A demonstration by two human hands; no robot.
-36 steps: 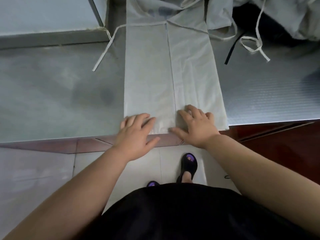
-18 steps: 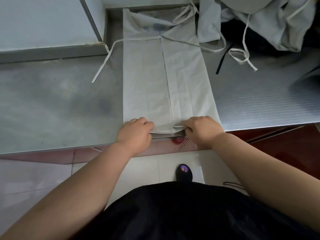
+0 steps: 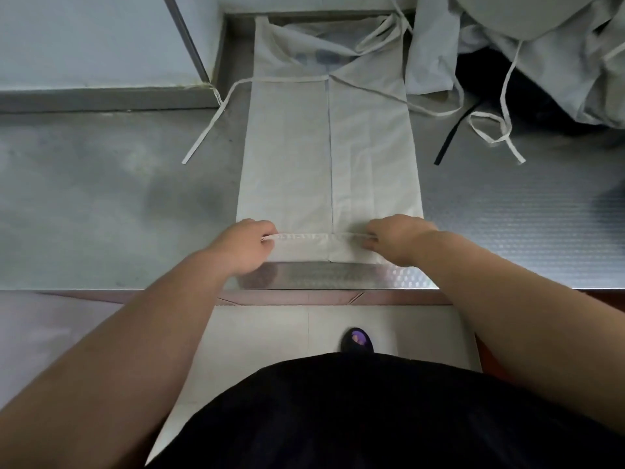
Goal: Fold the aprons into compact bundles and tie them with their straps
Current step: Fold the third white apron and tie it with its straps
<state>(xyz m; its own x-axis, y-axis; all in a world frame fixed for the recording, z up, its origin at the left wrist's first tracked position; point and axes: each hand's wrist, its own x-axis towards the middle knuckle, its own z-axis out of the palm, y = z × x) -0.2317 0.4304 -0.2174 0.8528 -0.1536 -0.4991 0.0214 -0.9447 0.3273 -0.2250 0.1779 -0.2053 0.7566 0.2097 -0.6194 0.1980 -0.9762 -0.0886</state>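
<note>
Head view, apron: a pale grey cloth apron (image 3: 304, 157) lies flat on the counter, folded lengthwise into a long strip with a seam line down its middle. It runs from the near edge toward the far edge.
Near hem: turned up into a narrow fold lying across the strip, just in from the counter's near edge.
Left hand (image 3: 245, 247): at the left end of that fold, fingers (image 3: 265, 247) curled and pinching the cloth.
Right hand (image 3: 397, 236): at the right end of the fold, fingers (image 3: 372, 245) curled and gripping it the same way.
Left strap: a thin pale waist strap (image 3: 206, 130) trails from the apron's left side across the bare counter.
Counter: a dull grey metal counter (image 3: 101, 198), with a dimpled texture on its right part.
Far right corner: a heap of crumpled pale grey aprons (image 3: 541, 62); a looped pale strap (image 3: 497, 130) and a black strap (image 3: 449, 137) lie loose beside the strip.
Below the near edge: pale floor tiles (image 3: 263, 333), a black sandal toe (image 3: 356, 340) and the person's black garment (image 3: 338, 418).
</note>
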